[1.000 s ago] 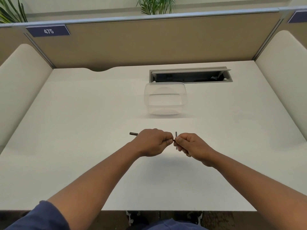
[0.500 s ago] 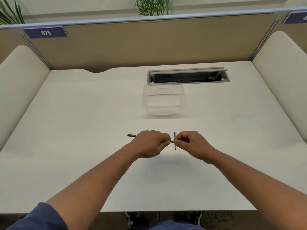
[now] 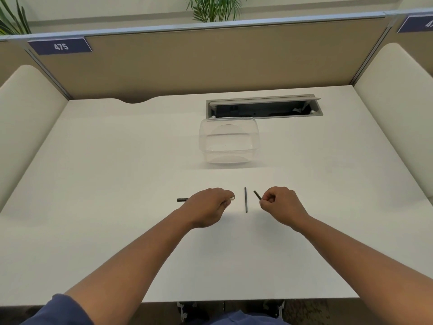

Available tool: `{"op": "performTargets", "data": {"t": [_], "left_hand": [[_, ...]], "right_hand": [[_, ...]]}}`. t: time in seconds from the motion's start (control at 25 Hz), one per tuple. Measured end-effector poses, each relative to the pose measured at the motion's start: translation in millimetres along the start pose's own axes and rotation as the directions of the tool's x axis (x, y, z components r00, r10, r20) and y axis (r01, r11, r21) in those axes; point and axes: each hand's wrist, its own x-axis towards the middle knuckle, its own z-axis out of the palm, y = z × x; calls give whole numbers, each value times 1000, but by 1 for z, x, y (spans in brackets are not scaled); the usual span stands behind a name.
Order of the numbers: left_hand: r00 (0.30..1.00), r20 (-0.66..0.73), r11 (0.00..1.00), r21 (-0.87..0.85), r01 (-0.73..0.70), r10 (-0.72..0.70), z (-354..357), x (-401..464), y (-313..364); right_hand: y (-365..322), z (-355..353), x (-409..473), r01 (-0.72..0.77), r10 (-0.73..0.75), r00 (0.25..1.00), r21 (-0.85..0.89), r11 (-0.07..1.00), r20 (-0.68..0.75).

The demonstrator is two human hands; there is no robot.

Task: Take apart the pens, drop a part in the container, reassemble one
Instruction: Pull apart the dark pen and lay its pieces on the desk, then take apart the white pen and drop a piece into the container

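Note:
My left hand (image 3: 209,205) is closed around a dark pen body (image 3: 182,199); only its left end sticks out past the wrist side, and a pale tip shows at my fingertips. My right hand (image 3: 280,205) pinches a short dark pen part (image 3: 257,194) that points up and left. Between the two hands a thin dark pen (image 3: 245,199) lies on the white desk, running front to back, touched by neither hand. A clear plastic container (image 3: 228,143) stands beyond the hands, with nothing visible inside.
The white desk (image 3: 105,184) has an open cable tray slot (image 3: 264,108) behind the container. Beige partition walls enclose the back and both sides. The desk's front edge lies under my forearms.
My hands were together at the pen's middle; now they have pulled apart sideways, the right one carrying off a short dark part, the left keeping the body.

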Motion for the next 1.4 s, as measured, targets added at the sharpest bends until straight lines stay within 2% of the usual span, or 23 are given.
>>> {"op": "performTargets", "data": {"t": [0.2,0.4,0.92,1.4], "left_hand": [[1000,21,999,-50,17,-16,7,0,-4],[999,5,997,-65,39,-39,9,2,-8],[999,0,997,-65,42,-42,7,4,-9],[999,-1,996,-77,33,-33,3,7,-7]], "right_hand": [[21,10,19,-240,249,966,116,964,-67],[23,24,30,-331,352,930,178,927,-102],[24,34,40,-355,359,930,59,933,-76],[30,32,35,-304,309,950,78,949,-51]]}}
